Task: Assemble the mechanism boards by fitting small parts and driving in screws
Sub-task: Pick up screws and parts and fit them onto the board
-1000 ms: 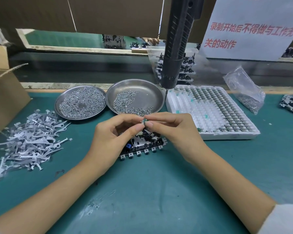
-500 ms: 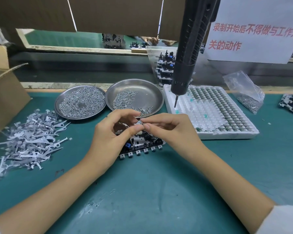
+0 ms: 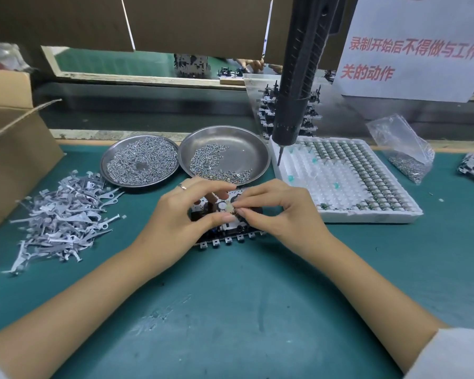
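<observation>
A black mechanism board [image 3: 225, 233] with metal tabs along its near edge lies on the green mat in the middle. My left hand [image 3: 181, 220] curls over its left part, thumb and fingers closing on the board's top. My right hand [image 3: 282, 212] pinches a small pale part [image 3: 230, 207] with thumb and forefinger right above the board. Both hands hide most of the board. A black electric screwdriver [image 3: 298, 86] hangs above, its bit over the white tray.
Two round steel dishes of screws [image 3: 140, 162] [image 3: 225, 157] sit behind the board. A heap of grey metal levers [image 3: 63, 212] lies left, beside a cardboard box [image 3: 11, 149]. A white tray of small parts [image 3: 348, 181] and a plastic bag [image 3: 402, 149] stand right.
Both hands have lowered onto the board with the small part. The hanging screwdriver swung to the right and its bit now hangs over the tray's left edge.
</observation>
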